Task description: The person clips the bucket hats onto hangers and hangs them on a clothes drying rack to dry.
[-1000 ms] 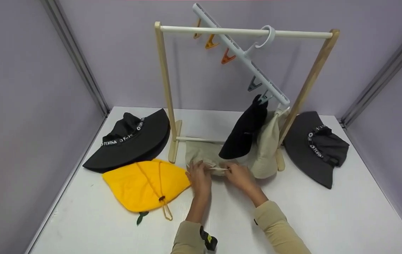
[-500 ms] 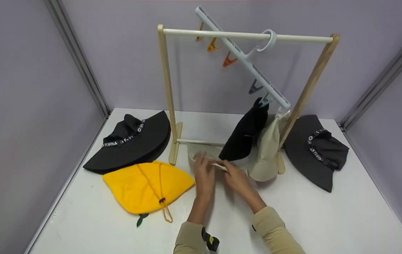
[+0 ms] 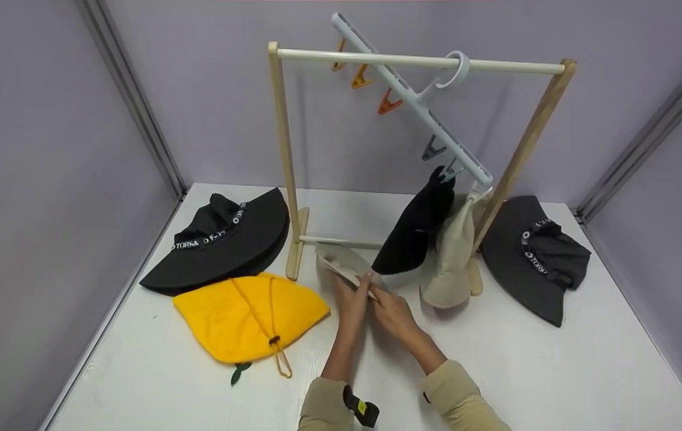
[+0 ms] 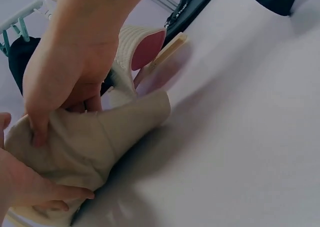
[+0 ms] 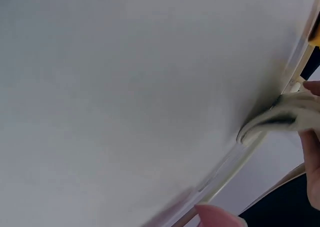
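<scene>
A beige fabric hat (image 3: pixel 341 263), folded and creased, is between both hands in front of the rack. My left hand (image 3: pixel 351 304) grips its brim from below, thumb towards the right. Just beside it, my right hand (image 3: pixel 394 314) pinches the hat's right end. The left wrist view shows fingers from two sides holding the hat's creased cloth (image 4: pixel 135 122). In the right wrist view its curved brim (image 5: pixel 255 129) stands close over the white table. A black hat (image 3: pixel 409 230) and another beige hat (image 3: pixel 451 263) hang from clips right behind.
A wooden rack (image 3: pixel 418 60) carries a tilted white clip hanger (image 3: pixel 400 87) with several clips. Dark hats (image 3: pixel 227 248) lie to the left, and another dark hat (image 3: pixel 538 257) to the right. A yellow hat (image 3: pixel 251 317) with a cord lies left of the hands.
The beige hat has gone from lying spread on the table to being folded and tilted up in the hands. My left hand has moved from on top of the cloth to beneath it.
</scene>
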Motion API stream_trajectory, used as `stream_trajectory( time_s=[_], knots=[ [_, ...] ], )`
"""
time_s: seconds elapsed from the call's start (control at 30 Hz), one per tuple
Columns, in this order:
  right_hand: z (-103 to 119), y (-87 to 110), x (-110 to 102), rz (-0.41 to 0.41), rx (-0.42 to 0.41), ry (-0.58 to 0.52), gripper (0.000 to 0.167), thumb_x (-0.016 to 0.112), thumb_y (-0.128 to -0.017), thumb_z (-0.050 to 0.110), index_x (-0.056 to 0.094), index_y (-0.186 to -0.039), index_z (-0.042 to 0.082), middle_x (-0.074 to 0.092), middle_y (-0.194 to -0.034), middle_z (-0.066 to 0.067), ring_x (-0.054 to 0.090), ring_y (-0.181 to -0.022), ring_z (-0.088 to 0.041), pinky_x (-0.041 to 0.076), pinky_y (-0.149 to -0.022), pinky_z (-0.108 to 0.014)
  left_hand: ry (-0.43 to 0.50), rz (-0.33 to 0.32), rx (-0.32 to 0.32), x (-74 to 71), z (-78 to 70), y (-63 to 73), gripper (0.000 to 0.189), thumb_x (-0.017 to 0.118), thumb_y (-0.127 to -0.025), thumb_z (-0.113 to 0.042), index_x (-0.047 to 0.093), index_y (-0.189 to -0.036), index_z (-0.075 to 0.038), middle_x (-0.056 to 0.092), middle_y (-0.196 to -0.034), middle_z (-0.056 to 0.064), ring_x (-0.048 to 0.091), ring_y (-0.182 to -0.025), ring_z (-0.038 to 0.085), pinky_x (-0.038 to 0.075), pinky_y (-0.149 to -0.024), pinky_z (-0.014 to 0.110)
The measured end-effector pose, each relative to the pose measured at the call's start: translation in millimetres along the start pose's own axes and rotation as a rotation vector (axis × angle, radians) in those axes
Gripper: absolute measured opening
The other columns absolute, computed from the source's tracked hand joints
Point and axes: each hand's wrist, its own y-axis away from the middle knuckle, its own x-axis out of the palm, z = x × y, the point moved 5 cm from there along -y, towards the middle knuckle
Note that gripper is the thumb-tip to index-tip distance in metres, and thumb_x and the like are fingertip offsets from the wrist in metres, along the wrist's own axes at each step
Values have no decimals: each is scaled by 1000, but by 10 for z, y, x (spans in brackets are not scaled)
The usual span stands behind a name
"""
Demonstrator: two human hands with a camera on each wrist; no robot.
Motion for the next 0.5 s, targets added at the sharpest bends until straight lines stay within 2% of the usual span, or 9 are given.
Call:
stream_trajectory(
  time_s=[0.07,0.13,0.27,0.37,0.5],
  knots=[
    [57,21,21,39,-27,-3,33,50,-93,10,56,-124,1,62,-107,-21,58,-88,-41,44,-73,-53,31,-18,-3,-23,-8,-5,81,60,-87,-14,6,-144,6,15,-146,25,22,-131,32,19,-105,43],
    [106,33,35,65,-57,-3,33,50,-93,11,56,-124,0,61,-109,-20,58,-92,-39,44,-74,-52,74,-29,-37,-53,-39,8,78,59,-87,-12,9,-145,4,16,-147,24,23,-131,32,21,-104,43],
    [182,34,24,91,-94,-8,35,49,-94,11,53,-128,2,57,-119,-18,55,-104,-36,43,-80,-51,106,-29,-76,-101,-284,73,65,49,-91,-9,13,-144,5,16,-146,25,21,-131,35,19,-104,45],
    [224,30,-5,111,-102,-44,38,47,-96,13,48,-133,5,53,-126,-17,50,-111,-35,41,-86,-50,106,-9,-64,-100,-472,104,54,38,-97,-8,12,-142,9,14,-146,27,17,-132,37,17,-105,46],
    [273,19,-65,127,-111,-152,42,46,-97,15,41,-137,4,47,-131,-18,45,-117,-36,37,-92,-48,126,20,7,-42,-510,37,49,30,-101,-10,11,-143,7,12,-148,24,15,-133,34,16,-106,43]
  ],
)
